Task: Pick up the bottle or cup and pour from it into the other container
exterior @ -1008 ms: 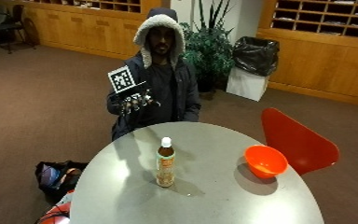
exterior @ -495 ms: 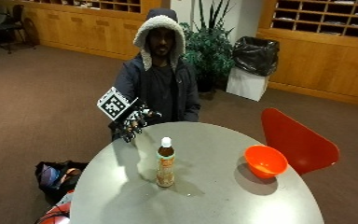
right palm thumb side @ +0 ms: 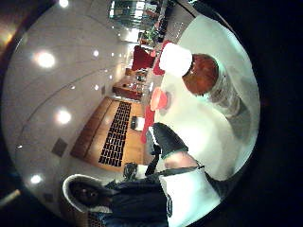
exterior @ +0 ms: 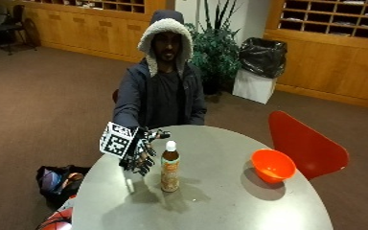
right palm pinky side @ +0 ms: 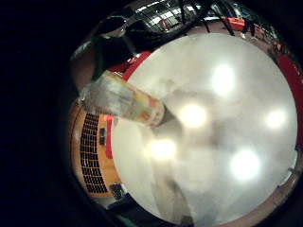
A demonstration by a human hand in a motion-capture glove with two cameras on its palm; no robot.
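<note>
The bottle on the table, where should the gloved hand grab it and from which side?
Grip the bottle around its straight labelled middle, below the narrowing neck and white cap. It stands upright and alone on the round table, with the gloved right hand already beside it, so probably come straight in sideways from that side, away from the orange bowl.

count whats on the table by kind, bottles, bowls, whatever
bottles: 1, the bottle with a white cap, standing upright
bowls: 1, the orange bowl
total: 2 things on the round table
The gloved right hand is beside the bottle, not gripping it.
</note>
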